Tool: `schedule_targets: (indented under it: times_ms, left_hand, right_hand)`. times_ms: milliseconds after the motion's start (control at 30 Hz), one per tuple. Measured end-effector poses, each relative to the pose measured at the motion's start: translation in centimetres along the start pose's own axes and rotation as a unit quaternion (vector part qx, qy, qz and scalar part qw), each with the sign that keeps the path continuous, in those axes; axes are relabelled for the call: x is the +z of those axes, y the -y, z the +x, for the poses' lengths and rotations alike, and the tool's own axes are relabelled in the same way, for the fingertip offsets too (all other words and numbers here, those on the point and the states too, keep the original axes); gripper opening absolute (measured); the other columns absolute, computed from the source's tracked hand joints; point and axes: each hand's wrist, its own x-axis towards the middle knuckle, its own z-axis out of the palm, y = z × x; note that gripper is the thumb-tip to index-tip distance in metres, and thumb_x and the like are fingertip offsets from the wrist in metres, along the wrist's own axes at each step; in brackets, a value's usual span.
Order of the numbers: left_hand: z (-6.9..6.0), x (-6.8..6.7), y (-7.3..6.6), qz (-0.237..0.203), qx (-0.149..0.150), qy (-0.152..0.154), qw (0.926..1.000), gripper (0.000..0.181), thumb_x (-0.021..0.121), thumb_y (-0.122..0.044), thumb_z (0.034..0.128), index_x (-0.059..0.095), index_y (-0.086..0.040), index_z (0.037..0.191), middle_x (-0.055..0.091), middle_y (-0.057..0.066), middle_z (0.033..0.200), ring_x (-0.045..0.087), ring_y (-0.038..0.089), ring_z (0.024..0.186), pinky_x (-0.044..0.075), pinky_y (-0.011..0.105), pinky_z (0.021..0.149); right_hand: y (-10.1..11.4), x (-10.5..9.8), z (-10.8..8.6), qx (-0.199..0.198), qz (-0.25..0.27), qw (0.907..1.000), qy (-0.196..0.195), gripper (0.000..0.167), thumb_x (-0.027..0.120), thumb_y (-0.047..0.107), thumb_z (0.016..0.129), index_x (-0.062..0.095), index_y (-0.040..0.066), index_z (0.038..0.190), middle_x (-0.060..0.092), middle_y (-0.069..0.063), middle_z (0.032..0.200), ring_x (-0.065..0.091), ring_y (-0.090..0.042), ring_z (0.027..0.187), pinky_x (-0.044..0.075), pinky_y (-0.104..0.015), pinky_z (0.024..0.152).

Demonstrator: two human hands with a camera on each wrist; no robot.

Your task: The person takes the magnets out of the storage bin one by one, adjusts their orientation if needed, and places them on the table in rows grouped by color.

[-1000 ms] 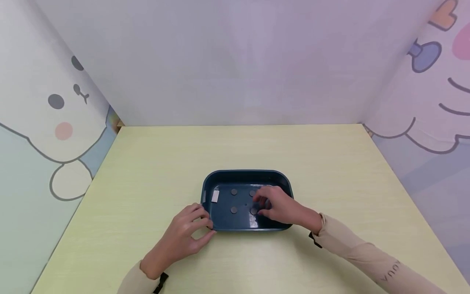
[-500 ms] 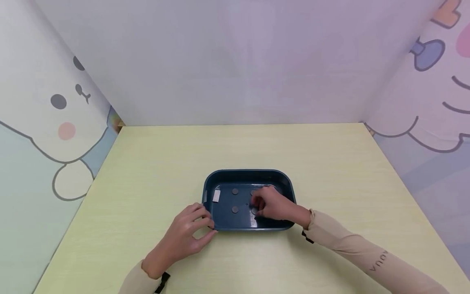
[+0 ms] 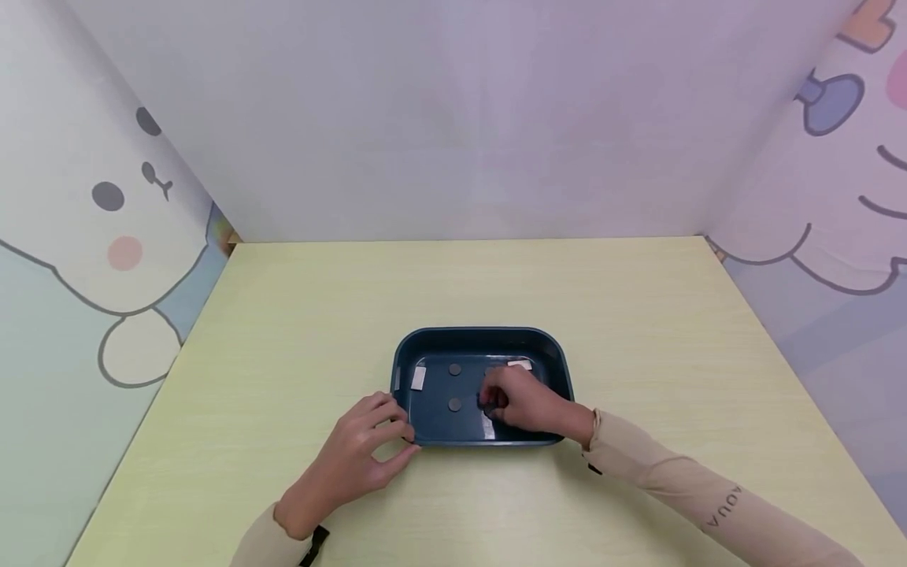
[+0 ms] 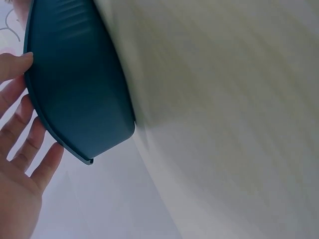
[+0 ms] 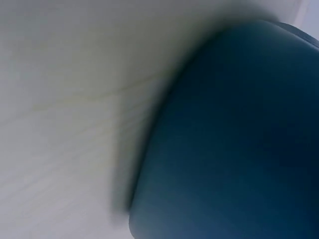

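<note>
A dark blue plastic tray (image 3: 482,442) stands on the table, its outer wall filling much of both wrist views. My left hand (image 3: 357,453) holds the tray's near left corner. In the left wrist view the thumb laps the outside of the rim while the fingertips reach behind it. Inside the tray, my right hand (image 3: 527,400) has its fingers curled down at the floor, pinching a dark, coin-like disc at the fingertips. To its left lie a grey coin (image 3: 455,369) and another grey coin (image 3: 454,405), both flat. The right wrist view shows no fingers.
A white rectangular piece (image 3: 419,378) lies at the tray's left end, and a second white piece (image 3: 520,365) shows behind the right hand. Pale yellow tabletop (image 3: 319,315) surrounds the tray. A plain back wall (image 3: 460,118) and printed side walls enclose the table.
My right hand has moved slightly left and its fingers have closed at the near right disc, which now looks dark instead of flat grey. The left hand has stayed on the tray corner.
</note>
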Motion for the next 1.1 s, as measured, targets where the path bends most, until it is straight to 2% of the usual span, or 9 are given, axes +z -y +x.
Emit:
schedule_targets:
  times_ms: [367, 700, 833, 1100]
  left_hand:
    - [-0.1, -0.1, 0.1, 0.004, -0.001, -0.001, 1.0000, 0.017, 0.082, -0.017, 0.0680, 0.066, -0.019, 0.075, 0.059, -0.008, 0.082, 0.051, 0.013, 0.083, 0.046, 0.030, 0.077]
    - [-0.1, -0.2, 0.2, 0.005, 0.000, -0.002, 1.0000, 0.016, 0.081, -0.018, 0.0691, 0.066, -0.018, 0.075, 0.059, -0.008, 0.082, 0.051, 0.013, 0.083, 0.046, 0.030, 0.077]
    - [-0.2, -0.2, 0.1, 0.003, -0.001, 0.002, 1.0000, 0.016, 0.081, -0.018, 0.0692, 0.066, -0.019, 0.076, 0.059, -0.009, 0.082, 0.051, 0.012, 0.083, 0.045, 0.028, 0.077]
    - [-0.2, 0.0, 0.0, -0.004, -0.002, 0.001, 1.0000, 0.017, 0.081, -0.017, 0.0688, 0.066, -0.019, 0.076, 0.059, -0.009, 0.082, 0.051, 0.012, 0.083, 0.045, 0.028, 0.077]
  right_hand:
    - [-0.1, 0.2, 0.1, -0.041, -0.010, 0.9991, 0.001, 0.018, 0.068, -0.009, 0.074, 0.072, 0.002, 0.087, 0.053, 0.000, 0.075, 0.052, -0.010, 0.068, 0.047, -0.020, 0.058]
    - [0.0, 0.1, 0.3, -0.039, -0.009, 0.9992, 0.007, 0.013, 0.072, 0.000, 0.076, 0.073, 0.003, 0.089, 0.056, 0.001, 0.076, 0.051, -0.007, 0.068, 0.048, -0.020, 0.059]
    - [-0.2, 0.1, 0.0, -0.048, 0.015, 0.9987, -0.013, 0.010, 0.072, 0.002, 0.078, 0.073, 0.005, 0.087, 0.060, 0.002, 0.076, 0.054, -0.005, 0.065, 0.049, -0.020, 0.059]
    - [-0.3, -1.2, -1.2, -0.052, 0.103, 0.9917, -0.058, 0.010, 0.073, 0.005, 0.080, 0.072, 0.011, 0.089, 0.063, 0.006, 0.081, 0.059, -0.005, 0.069, 0.053, -0.023, 0.064]
